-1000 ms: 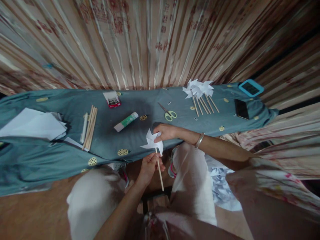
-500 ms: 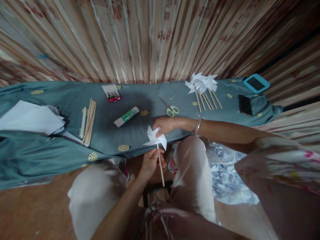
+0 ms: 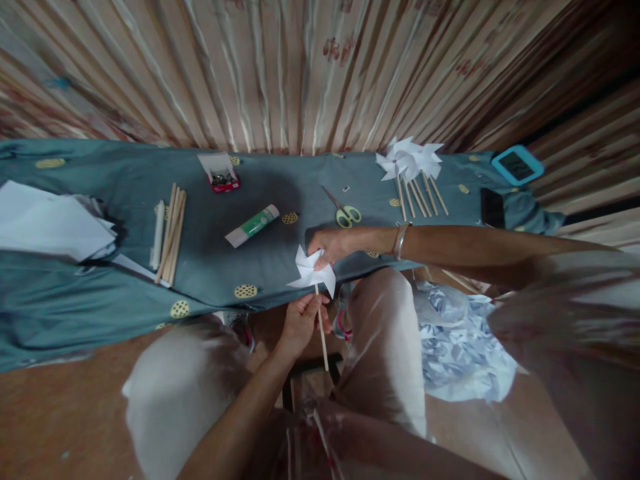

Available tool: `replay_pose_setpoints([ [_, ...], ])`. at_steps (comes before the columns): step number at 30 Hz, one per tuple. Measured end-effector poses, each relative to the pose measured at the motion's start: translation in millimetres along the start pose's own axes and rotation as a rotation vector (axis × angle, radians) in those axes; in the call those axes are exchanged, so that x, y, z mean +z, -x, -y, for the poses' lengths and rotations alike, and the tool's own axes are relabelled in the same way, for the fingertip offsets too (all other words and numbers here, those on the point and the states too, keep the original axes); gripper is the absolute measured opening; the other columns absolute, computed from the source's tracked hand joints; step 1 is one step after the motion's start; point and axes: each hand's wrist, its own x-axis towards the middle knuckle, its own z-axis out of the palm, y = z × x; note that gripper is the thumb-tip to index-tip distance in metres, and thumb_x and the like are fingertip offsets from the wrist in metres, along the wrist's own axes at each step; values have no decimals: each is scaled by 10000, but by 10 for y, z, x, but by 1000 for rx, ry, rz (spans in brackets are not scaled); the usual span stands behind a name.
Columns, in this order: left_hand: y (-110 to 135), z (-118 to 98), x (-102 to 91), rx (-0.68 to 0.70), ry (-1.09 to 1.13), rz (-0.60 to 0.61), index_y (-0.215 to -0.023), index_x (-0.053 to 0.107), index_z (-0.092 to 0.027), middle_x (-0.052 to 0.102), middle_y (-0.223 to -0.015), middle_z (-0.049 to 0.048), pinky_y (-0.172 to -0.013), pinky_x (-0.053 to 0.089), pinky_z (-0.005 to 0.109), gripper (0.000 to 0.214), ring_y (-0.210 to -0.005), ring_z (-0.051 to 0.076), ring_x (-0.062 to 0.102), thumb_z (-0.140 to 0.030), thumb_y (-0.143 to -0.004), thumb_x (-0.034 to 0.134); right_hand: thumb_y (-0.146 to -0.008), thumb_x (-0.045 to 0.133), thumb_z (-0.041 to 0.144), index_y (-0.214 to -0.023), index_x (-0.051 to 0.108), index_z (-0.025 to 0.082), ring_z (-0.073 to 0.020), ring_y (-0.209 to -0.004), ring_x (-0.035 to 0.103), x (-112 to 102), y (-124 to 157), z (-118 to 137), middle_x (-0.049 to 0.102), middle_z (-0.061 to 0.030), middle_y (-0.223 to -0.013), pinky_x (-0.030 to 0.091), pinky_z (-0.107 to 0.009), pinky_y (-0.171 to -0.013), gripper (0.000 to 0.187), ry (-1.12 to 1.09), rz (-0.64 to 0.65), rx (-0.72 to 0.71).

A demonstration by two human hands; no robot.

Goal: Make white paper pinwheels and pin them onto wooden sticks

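Note:
A white paper pinwheel (image 3: 306,269) on a thin wooden stick (image 3: 323,340) is held between my hands, just over the near edge of the table. My left hand (image 3: 303,320) is closed round the stick a little below the paper blades. From the right, my right hand (image 3: 330,247), with a bangle at the wrist, grips the pinwheel at its middle. The right fingertips are partly hidden behind the paper. Beyond my right hand lie scissors (image 3: 349,216) with pale green handles. A green and white glue stick (image 3: 253,225) rests to their left.
On the green cloth (image 3: 210,257) are a red box of small metal pieces (image 3: 224,180), wooden sticks (image 3: 175,233), a white pen (image 3: 157,233) and paper sheets (image 3: 55,223). Several finished pinwheels (image 3: 413,160), a phone (image 3: 493,208) and a blue-framed device (image 3: 517,165) lie right.
The view has shifted slightly, so things on the table appear a little displaced. Both hands keep their hold on the pinwheel, with hardly any movement between them.

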Motion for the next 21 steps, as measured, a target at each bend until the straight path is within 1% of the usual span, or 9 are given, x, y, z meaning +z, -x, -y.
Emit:
replay_pose_setpoints([
  [5, -18, 13, -22, 6, 24, 39, -776, 624, -144, 547, -504, -42, -418, 368, 231, 470, -377, 122, 542, -598, -674, 685, -773, 661, 146, -731, 636, 93, -94, -593, 522, -2, -10, 18, 558, 45, -595, 419, -213, -572, 72, 14, -6, 17],
  [11, -26, -16, -33, -30, 35, 47, -736, 600, -150, 535, -490, -48, -407, 349, 233, 485, -354, 113, 520, -616, -637, 694, -760, 663, 164, -684, 606, 110, -82, -587, 498, -16, -23, 8, 516, 57, -582, 367, -194, -535, 110, 37, -1, -4],
  [16, -28, -29, -48, -34, 18, 50, -731, 599, -153, 526, -478, -53, -407, 322, 228, 470, -343, 106, 515, -610, -656, 682, -742, 672, 179, -635, 566, 127, -85, -579, 490, -36, -38, -3, 480, 68, -555, 364, -193, -521, 159, 57, 22, -17],
  [21, -34, -35, -91, -37, 7, 63, -737, 620, -147, 525, -475, -44, -400, 311, 226, 458, -341, 107, 504, -595, -672, 687, -745, 668, 186, -647, 588, 122, -106, -589, 528, -26, -74, -29, 522, 50, -567, 398, -219, -553, 142, 82, 16, -15],
])
